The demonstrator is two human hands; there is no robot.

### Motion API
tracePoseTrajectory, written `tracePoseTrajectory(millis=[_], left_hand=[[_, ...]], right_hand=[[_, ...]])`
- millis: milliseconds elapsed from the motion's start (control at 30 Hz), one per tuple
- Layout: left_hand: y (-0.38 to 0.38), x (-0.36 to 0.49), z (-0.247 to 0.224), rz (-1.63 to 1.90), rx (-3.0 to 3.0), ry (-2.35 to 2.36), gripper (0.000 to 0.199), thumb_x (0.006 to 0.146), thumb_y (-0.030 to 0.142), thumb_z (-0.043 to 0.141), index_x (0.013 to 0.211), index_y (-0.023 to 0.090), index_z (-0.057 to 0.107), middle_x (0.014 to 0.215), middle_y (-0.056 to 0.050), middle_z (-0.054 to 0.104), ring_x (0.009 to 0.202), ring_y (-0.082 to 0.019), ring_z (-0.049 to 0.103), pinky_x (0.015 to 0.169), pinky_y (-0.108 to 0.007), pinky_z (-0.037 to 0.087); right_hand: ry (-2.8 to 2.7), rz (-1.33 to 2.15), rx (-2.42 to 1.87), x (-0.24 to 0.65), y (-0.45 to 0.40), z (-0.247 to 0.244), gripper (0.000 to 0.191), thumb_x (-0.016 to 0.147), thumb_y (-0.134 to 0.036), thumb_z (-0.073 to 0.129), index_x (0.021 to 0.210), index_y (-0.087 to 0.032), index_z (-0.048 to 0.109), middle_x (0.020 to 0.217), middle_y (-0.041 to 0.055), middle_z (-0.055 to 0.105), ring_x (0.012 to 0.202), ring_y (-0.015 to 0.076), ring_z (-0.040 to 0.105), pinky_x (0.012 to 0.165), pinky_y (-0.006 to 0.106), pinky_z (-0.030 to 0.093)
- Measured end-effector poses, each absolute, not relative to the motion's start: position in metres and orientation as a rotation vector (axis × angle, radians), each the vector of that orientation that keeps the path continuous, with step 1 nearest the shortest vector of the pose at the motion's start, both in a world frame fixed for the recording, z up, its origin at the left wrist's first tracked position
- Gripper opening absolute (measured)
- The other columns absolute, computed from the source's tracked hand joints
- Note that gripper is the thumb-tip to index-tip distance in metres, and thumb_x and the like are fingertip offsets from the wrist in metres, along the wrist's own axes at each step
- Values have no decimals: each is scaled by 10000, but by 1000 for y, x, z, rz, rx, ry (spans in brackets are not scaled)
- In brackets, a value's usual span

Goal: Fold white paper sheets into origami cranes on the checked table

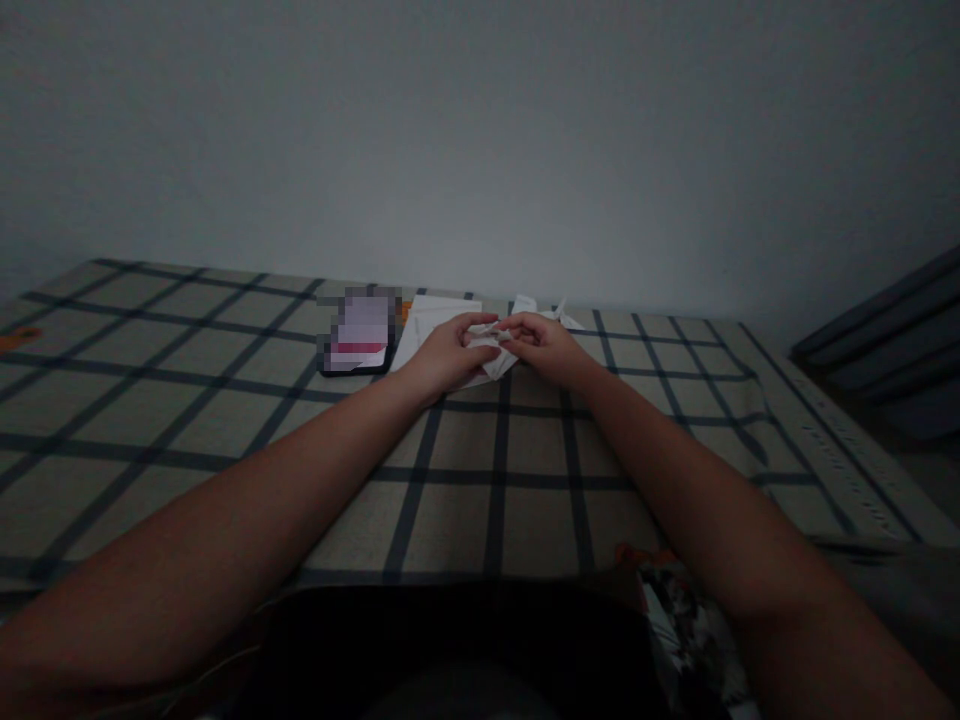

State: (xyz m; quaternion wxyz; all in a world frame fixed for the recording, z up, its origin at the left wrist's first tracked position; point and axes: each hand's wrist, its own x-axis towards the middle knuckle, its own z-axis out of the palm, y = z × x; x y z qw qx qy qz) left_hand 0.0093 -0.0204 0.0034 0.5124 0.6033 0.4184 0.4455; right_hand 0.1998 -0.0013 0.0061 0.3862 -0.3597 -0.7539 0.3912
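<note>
Both hands meet over a folded piece of white paper [499,362] near the middle of the view. My left hand [454,348] pinches its left side between thumb and fingers. From the other side my right hand [544,345] grips it, thumb below and fingers above. The exact folds between the fingertips are too small to make out. Under and behind my left hand lie flat white sheets [442,310]. Just beyond my right hand is a folded white paper piece [562,316] with a pointed tip.
A phone [360,345] with a lit, blurred screen lies left of the sheets. A checked cloth [225,420] covers the table, which meets a grey wall [480,150]. Dark folded fabric [892,340] is at the right. A patterned item [694,630] sits near the front edge.
</note>
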Motion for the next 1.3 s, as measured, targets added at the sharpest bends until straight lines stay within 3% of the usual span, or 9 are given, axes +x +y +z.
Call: tracePoseTrajectory(millis=[467,800,1067,1300], left_hand=[[-13,8,-4,1058,1539,1047,627,706,259,739,1307,144,604,1035,-107,722,855,-201,683,749,-308,523],[-12,7,-6,1074,1544,983,645,687,209,752,1312,160,598,1098,-108,720,934,-210,689,820,-329,529],[-13,9,-4,1034,1483,1007,628,711,231,756,1309,154,582,1053,-115,723,853,-199,694,741,-310,534],[-12,7,-5,1023,1580,1023,601,686,215,765,1264,161,607,1060,-90,725,883,-195,689,783,-307,521]], right_hand=[[-2003,882,-869,203,3,1,292,852,-381,653,1063,-180,667,1131,95,694,994,202,654,887,357,536],[-1921,1029,-843,200,1,1,275,828,-327,668,1058,-174,660,1134,94,699,977,191,668,888,361,546],[-1896,1049,-838,201,3,-1,253,839,-324,666,1053,-190,654,1169,95,692,999,191,668,899,372,553],[-1877,1070,-839,200,3,-1,270,825,-321,673,1057,-184,654,1145,88,705,1002,193,672,904,359,550]])
